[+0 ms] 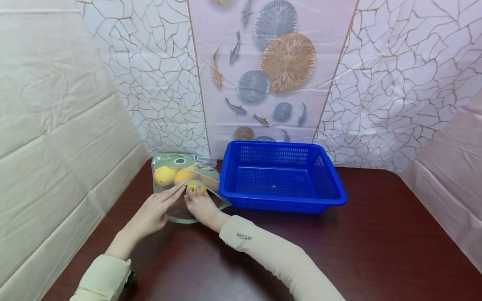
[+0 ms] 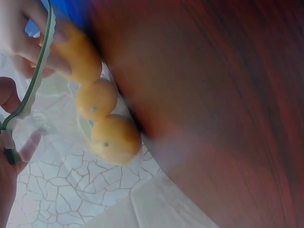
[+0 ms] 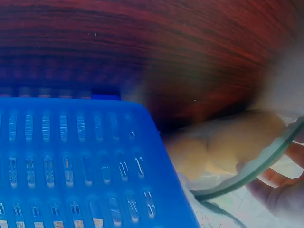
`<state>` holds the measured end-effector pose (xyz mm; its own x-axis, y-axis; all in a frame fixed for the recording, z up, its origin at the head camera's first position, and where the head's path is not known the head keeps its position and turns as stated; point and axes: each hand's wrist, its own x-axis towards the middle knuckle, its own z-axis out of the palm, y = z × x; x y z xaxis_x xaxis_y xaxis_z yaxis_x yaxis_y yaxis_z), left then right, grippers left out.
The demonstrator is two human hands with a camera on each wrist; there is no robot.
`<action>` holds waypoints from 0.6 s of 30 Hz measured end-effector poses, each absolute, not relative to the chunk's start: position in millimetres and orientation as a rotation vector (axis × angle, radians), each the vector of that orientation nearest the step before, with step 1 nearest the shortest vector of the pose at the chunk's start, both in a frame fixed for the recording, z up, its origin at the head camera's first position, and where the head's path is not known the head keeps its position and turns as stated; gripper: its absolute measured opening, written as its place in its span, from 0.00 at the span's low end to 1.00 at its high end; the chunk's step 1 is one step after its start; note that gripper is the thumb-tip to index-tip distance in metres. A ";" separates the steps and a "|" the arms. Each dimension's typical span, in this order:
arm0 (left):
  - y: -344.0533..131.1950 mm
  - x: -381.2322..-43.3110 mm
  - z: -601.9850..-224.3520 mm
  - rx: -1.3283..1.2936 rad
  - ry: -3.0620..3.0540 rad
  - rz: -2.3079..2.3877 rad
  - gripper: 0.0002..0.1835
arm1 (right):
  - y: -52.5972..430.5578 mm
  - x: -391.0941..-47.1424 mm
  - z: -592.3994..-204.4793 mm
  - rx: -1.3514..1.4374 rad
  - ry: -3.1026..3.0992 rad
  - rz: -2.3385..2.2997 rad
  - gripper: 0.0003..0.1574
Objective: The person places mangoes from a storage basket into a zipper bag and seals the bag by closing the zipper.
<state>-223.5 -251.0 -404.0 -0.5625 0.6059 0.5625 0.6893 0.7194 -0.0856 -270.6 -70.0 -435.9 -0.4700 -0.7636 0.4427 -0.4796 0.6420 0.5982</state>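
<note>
A clear zip bag [image 1: 171, 211] with green trim lies at the back left, its mouth facing me. Several yellow-orange fruits [image 1: 165, 175] sit inside; the left wrist view shows round ones [image 2: 116, 140] in a row. My right hand [image 1: 201, 207] reaches through the mouth, fingers curled over one fruit [image 1: 196, 188] near the opening. At the bag's rim, my left hand [image 1: 152, 211] holds the green edge [image 2: 40, 71], thumb and finger on either side of it in the left wrist view. My right palm is hidden from above.
A blue slotted plastic basket [image 1: 273, 179] stands right beside the bag, its left wall close to my right hand. Both are on a dark red-brown wooden table [image 1: 376, 242]. Patterned cloth [image 1: 162, 62] hangs behind, and pale cloth [image 1: 56, 146] closes off the left side.
</note>
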 end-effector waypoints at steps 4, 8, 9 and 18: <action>-256.7 -223.1 -402.6 -0.967 -2.364 -0.184 0.52 | -70.2 -267.9 -436.2 0.968 -2.147 -0.533 0.21; -263.1 -221.8 -401.9 -0.970 -2.355 -0.180 0.49 | -71.0 -264.6 -438.6 0.952 -2.126 -0.530 0.22; -264.9 -221.5 -402.1 -0.969 -2.349 -0.180 0.48 | -71.2 -263.6 -439.1 0.952 -2.116 -0.529 0.21; -275.5 -216.7 -408.4 -0.962 -2.333 -0.188 0.47 | -70.6 -255.1 -440.0 1.012 -2.051 -0.519 0.19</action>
